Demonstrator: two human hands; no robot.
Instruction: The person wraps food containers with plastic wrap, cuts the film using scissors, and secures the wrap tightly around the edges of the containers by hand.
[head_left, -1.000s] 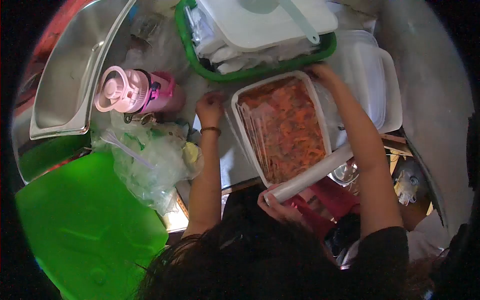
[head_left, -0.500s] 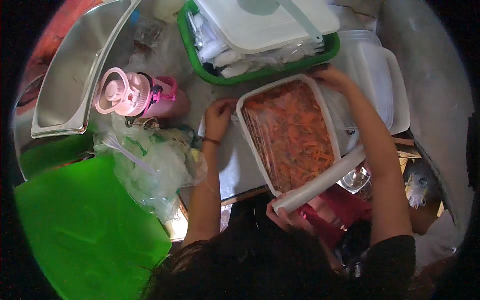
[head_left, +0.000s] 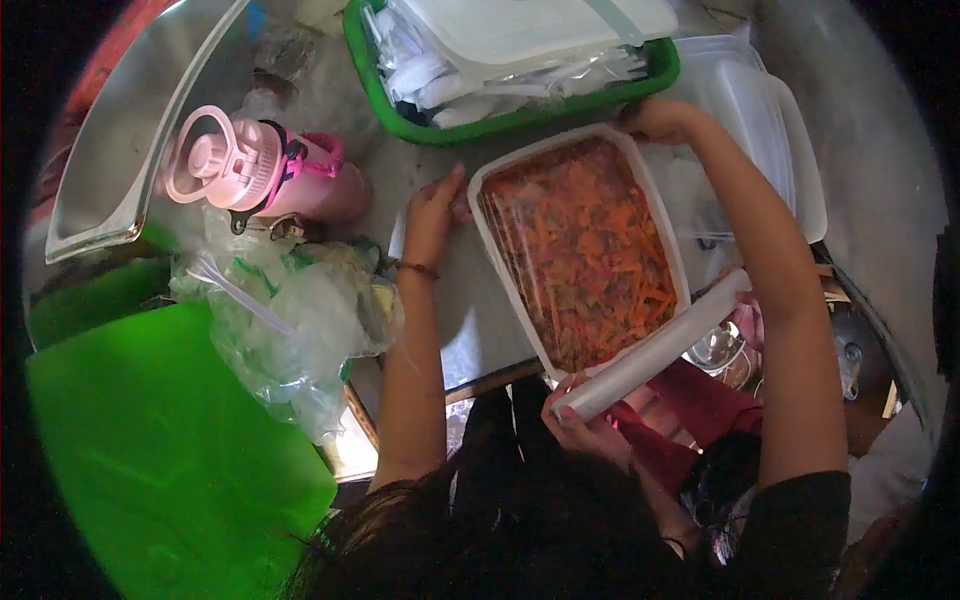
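Note:
A white rectangular container (head_left: 497, 232) filled with shredded orange carrot mix (head_left: 590, 250) sits in front of me under clear plastic wrap. My right hand (head_left: 660, 122) is closed at its far right corner, fingers curled at the rim; whether they also pinch the film is hidden. My left hand (head_left: 432, 222) is just left of the container, apart from it, fingers stretched out and nothing visible in them. Along the near edge lies a roll of plastic wrap (head_left: 650, 350), held at both ends by another person's hands (head_left: 590, 432).
A green basket (head_left: 420, 128) of bagged white utensils with a white lid (head_left: 500, 40) stands behind. At left are a pink bottle (head_left: 320, 190), a steel pan (head_left: 120, 130), plastic bags (head_left: 290, 350) and a green board (head_left: 170, 450). Clear lids (head_left: 735, 130) lie at right.
My left hand has come away from the container's left edge and its fingers have straightened. The film lies smoother over the food. The whole view has shifted slightly.

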